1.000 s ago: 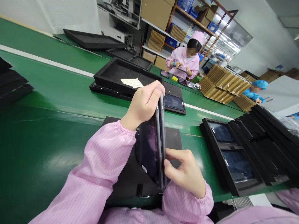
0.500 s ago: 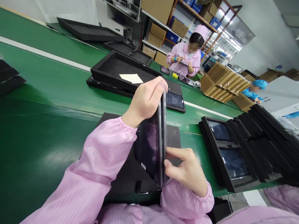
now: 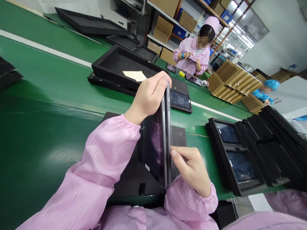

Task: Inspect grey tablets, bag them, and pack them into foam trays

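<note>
Two thin dark tablets stand on edge, side by side, over a black foam tray (image 3: 128, 183) on the green bench. The left tablet (image 3: 152, 150) turns its glossy screen leftward and bears a small white label; the right tablet (image 3: 169, 127) shows mostly its grey edge. My left hand (image 3: 152, 92) is wrapped round the top ends of both. Against the right tablet's outer side, about halfway down, my right hand (image 3: 192, 166) has thumb and forefinger pinched together. Whatever is between those fingertips is too small to make out.
Behind the tablets lies a black tray (image 3: 115, 64) with a yellowish dotted sheet (image 3: 134, 76). Another tray (image 3: 230, 169) holding two tablets stands to the right, beside stacked black trays (image 3: 271, 137). A co-worker (image 3: 195, 48) in pink handles a device across the bench, near cardboard dividers (image 3: 233, 80).
My right hand has moved a little up along the tablet's side, and its thumb and forefinger have closed into a pinch. My left hand keeps its hold; the view has shifted slightly.
</note>
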`<state>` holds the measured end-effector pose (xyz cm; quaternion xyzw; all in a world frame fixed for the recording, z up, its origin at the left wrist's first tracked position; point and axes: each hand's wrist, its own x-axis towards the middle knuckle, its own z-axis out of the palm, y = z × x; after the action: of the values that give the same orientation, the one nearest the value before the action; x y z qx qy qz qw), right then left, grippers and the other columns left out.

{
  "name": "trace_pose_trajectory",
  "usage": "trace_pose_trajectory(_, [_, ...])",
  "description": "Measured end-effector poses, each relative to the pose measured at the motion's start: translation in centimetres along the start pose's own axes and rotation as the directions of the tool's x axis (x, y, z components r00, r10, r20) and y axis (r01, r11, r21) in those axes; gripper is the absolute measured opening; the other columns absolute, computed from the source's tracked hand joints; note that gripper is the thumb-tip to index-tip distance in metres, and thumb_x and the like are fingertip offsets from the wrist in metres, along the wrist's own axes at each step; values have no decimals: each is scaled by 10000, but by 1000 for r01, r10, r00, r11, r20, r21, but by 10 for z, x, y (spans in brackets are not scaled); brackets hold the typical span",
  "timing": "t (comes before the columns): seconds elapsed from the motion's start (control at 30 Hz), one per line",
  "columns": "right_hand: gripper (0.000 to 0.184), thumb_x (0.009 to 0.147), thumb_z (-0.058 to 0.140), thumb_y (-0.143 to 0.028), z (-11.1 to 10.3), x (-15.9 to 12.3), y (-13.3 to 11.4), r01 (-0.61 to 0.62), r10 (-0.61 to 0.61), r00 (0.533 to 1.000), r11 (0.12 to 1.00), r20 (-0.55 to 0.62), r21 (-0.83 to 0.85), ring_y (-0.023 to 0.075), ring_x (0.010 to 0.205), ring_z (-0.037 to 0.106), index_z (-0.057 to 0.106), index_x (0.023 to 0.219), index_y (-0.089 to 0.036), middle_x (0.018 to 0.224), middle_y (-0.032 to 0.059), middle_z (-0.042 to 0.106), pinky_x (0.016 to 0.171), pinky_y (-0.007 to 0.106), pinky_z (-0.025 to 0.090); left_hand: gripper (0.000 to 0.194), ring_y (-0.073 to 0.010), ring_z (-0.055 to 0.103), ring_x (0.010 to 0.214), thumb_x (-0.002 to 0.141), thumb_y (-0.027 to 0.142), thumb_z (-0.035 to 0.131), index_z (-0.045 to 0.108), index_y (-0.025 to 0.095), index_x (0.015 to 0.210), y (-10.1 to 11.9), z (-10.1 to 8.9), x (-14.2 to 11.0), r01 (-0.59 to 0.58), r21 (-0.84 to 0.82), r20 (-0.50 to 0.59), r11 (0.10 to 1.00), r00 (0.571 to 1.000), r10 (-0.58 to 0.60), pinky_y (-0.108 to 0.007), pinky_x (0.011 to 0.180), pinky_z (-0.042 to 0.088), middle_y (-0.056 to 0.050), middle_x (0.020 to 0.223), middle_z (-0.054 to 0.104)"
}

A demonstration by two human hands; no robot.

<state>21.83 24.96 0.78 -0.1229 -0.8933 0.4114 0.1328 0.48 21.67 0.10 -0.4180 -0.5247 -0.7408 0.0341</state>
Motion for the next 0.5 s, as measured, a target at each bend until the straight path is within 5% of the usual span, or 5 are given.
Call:
trace_pose_trajectory(0.2, [361, 911, 415, -189, -1, -3, 0, 22, -22, 1000, 1000, 4, 21, 81, 481, 247, 287, 575, -214, 534, -57, 265, 480, 222, 290, 333, -179, 584, 630, 972, 415, 543, 600, 229, 703, 7, -1, -1, 2, 0, 40, 1000, 999, -2, -303, 586, 453, -2, 624, 515])
trace_pose_trajectory(0.5, [295, 832, 525, -230, -2, -8, -2, -35, 34, 999, 995, -18, -91, 103, 491, 386, 532, 540, -188, 531, -15, 475, 484, 227, 364, 316, -154, 537, 590, 1000, 282, 495, 589, 223, 705, 17, 0, -3, -96, 84, 78, 992, 993, 90, -311, 621, 416, 15, 614, 481])
